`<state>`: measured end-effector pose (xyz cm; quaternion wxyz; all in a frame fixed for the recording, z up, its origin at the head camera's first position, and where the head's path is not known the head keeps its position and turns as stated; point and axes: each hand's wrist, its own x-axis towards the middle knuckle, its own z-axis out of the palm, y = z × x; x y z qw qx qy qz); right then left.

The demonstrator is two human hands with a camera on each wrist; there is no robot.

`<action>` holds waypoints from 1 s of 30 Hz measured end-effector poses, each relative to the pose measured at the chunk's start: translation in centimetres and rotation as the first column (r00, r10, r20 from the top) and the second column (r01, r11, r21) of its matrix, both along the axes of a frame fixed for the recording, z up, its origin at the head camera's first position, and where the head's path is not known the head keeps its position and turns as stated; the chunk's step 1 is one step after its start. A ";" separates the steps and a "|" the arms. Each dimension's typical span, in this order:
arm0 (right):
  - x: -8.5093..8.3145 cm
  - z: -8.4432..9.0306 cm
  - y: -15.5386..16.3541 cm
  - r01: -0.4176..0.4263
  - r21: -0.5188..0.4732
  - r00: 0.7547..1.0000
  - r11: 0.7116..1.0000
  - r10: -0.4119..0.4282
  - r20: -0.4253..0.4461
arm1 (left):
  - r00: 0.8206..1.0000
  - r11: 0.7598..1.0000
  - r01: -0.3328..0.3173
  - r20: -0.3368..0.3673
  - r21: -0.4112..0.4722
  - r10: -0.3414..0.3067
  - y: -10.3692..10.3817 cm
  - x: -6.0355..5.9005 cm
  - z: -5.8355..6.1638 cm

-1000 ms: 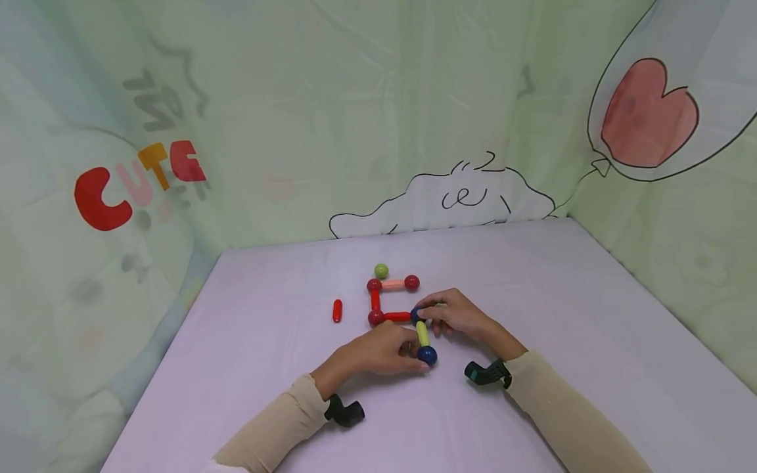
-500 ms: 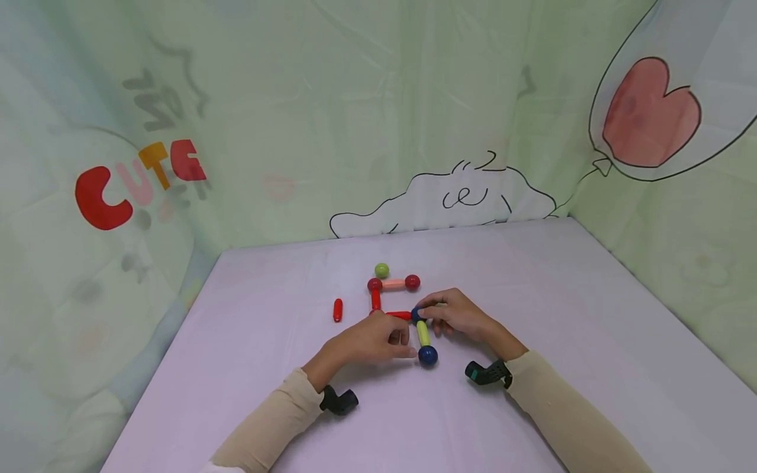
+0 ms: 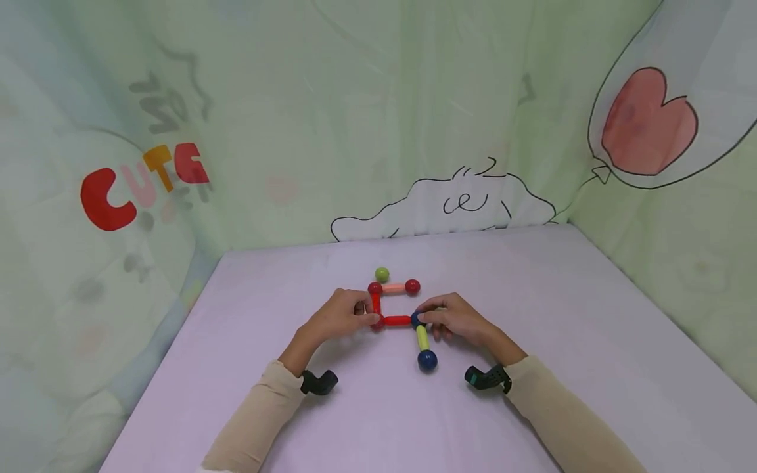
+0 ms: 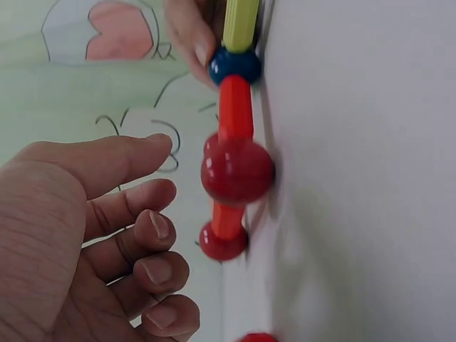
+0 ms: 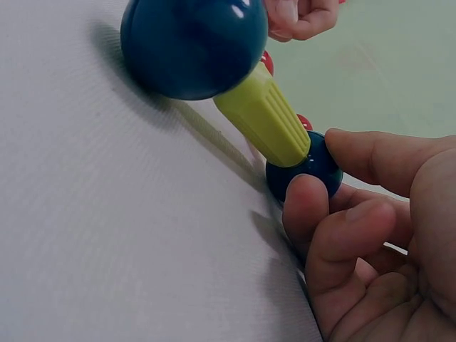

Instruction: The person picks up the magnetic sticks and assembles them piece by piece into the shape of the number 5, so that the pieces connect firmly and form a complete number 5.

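A person's left hand point(image 3: 341, 315) has its fingers loosely bent and a bit apart, with nothing in them; the left wrist view shows a small gap between its thumb and a shiny, round, dark red ball point(image 4: 237, 171). The right hand point(image 3: 458, 318) pinches a shiny, round, dark blue ball point(image 5: 325, 167) between its thumb and fingers. A short, bright red stick point(image 3: 397, 320) joins these two balls from side to side. From the blue ball, a ridged, yellow-green stick point(image 5: 265, 117) runs toward the person to a second blue ball point(image 3: 428, 360). From the red ball, another red stick point(image 3: 376, 303) goes away from the person to a second red ball point(image 3: 375, 288) — and there a pale pink stick point(image 3: 393, 288) turns right to a third red ball point(image 3: 412, 286). A small, light green ball point(image 3: 382, 274) sits just behind the second red ball. It all lies on a pale purple table point(image 3: 503, 420). Both arms wear beige sleeves point(image 3: 576, 407), with a little black camera point(image 3: 319, 382) at each wrist.
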<state>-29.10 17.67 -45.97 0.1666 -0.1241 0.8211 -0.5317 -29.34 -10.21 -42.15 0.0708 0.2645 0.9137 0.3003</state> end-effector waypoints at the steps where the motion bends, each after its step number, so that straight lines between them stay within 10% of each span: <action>1: 0.0 -0.1 0.1 0.001 0.000 1.000 1.000 -0.001 -0.001 | 1.000 1.000 -0.021 0.003 0.002 0.021 -0.3 -0.2 -0.1; 22: 1.9 2.4 -0.7 0.005 0.001 0.999 1.000 -0.005 -0.032 | 0.970 0.964 -0.241 -0.018 -0.112 0.241 -4.5 -2.5 -1.2; 30: 0.7 0.2 -0.3 0.012 0.007 0.999 1.000 -0.012 -0.030 | 0.955 0.938 -0.289 0.014 -0.193 0.297 -4.8 -2.3 -1.8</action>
